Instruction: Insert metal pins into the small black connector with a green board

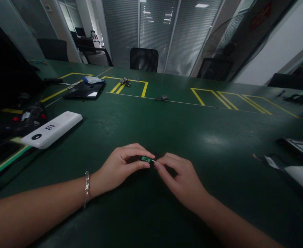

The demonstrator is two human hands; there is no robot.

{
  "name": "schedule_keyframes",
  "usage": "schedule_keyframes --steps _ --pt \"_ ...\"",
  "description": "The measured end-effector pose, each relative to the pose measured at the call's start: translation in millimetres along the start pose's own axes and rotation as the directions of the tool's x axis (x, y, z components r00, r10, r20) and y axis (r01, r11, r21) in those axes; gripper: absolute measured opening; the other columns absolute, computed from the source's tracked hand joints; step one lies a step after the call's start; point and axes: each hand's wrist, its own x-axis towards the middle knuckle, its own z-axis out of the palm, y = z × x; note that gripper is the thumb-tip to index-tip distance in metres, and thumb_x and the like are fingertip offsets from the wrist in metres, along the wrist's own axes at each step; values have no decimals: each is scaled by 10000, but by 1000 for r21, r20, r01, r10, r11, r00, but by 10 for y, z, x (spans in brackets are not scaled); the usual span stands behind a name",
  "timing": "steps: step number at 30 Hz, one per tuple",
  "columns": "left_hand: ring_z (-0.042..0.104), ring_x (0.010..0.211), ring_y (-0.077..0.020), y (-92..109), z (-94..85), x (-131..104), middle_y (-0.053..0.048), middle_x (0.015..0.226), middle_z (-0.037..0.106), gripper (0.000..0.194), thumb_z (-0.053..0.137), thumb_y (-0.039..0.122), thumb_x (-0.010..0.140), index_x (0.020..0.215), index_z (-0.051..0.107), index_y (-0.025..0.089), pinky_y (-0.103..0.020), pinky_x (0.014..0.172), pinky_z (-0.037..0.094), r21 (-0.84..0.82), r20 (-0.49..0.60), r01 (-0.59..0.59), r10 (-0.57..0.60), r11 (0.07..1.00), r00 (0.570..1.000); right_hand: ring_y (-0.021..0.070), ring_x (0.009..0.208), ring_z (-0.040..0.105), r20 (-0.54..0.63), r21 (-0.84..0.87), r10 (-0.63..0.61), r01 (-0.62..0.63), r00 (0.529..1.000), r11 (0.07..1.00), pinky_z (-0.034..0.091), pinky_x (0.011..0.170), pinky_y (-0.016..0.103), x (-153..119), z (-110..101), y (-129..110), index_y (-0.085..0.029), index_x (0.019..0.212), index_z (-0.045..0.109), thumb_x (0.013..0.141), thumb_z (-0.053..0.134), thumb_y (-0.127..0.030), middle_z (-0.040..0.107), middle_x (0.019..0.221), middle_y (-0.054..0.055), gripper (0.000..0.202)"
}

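Near the table's front, my left hand (125, 163) grips a small green circuit board (145, 159) between thumb and fingers. A bracelet (86, 186) circles the left wrist. Just to the right, my right hand (181, 175) pinches a thin, light-coloured piece (153, 161) between thumb and index finger. This piece meets or nearly meets the board's right end; whether they are joined is too small to tell. Both hands are over the dark green tabletop (131, 120), their fingertips close together.
A white device marked 22 (53, 129) lies at the left, beside black equipment (31, 117). Farther back are a black flat case (84, 90), metal parts (125, 82) and another metal part (163, 97). Another white device (302, 177) sits at the right edge.
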Motion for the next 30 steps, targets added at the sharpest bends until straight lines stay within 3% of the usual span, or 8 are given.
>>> schedule_keyframes --steps 10,19,24,30 --pt "638 938 -194 -3 3 20 -52 997 672 215 677 129 819 1011 738 205 -286 821 497 -106 46 68 -64 992 997 138 662 535 -2 15 1 -1 1000 1000 364 610 264 5 9 -8 -184 823 666 944 485 -245 565 715 4 225" --pt "604 1058 -219 -68 0 19 -41 1130 661 249 648 150 829 1052 713 239 -318 904 468 -212 -43 124 -136 969 990 129 657 546 -54 53 1 2 999 999 375 605 249 20 18 -28 -169 793 651 939 491 -220 572 705 3 222" --pt "614 1068 -212 -39 -2 9 -43 1123 694 240 549 194 911 1082 711 236 -319 938 450 -182 30 131 -128 975 991 129 680 553 -47 94 -22 26 999 995 390 621 242 23 17 -36 -164 828 663 938 501 -211 572 723 9 201" --pt "611 1065 -181 -16 28 16 -18 1137 684 418 587 124 874 1259 575 286 -312 939 450 -323 86 201 -183 925 979 130 665 546 -77 141 -14 25 997 990 395 603 242 28 19 -30 -173 847 660 944 490 -210 570 726 9 199"
